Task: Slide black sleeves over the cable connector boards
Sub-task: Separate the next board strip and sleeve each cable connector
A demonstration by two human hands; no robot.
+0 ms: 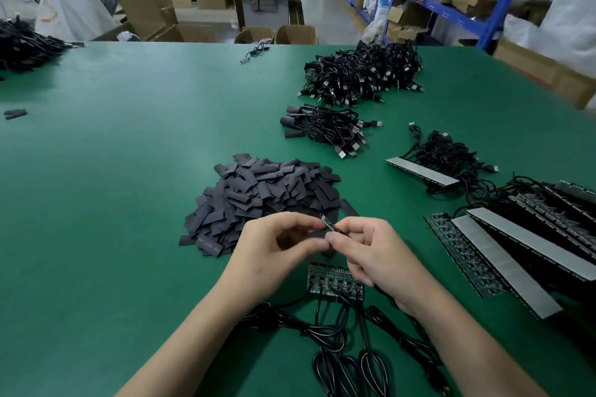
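- Head view: both hands meet just in front of the sleeve pile (264, 200), raised over the green table (113, 203).
- Right hand (364, 251) pinches a small board (329, 224) by its near end, tip aimed at the left hand.
- Left hand (277, 245) curls thumb and fingers round a dark sleeve (298, 235), mostly hidden; the board looks not yet inside.
- Done, I'd judge: the sleeved cables (322, 127) lying beyond the pile.
- To go: a board strip (335, 282) nearer than the pile, under the hands, plus panels (503, 255) to the pile's right. Plenty left.
- Room: open green table left of the pile; its right side is crowded; the far edge lies well beyond it.
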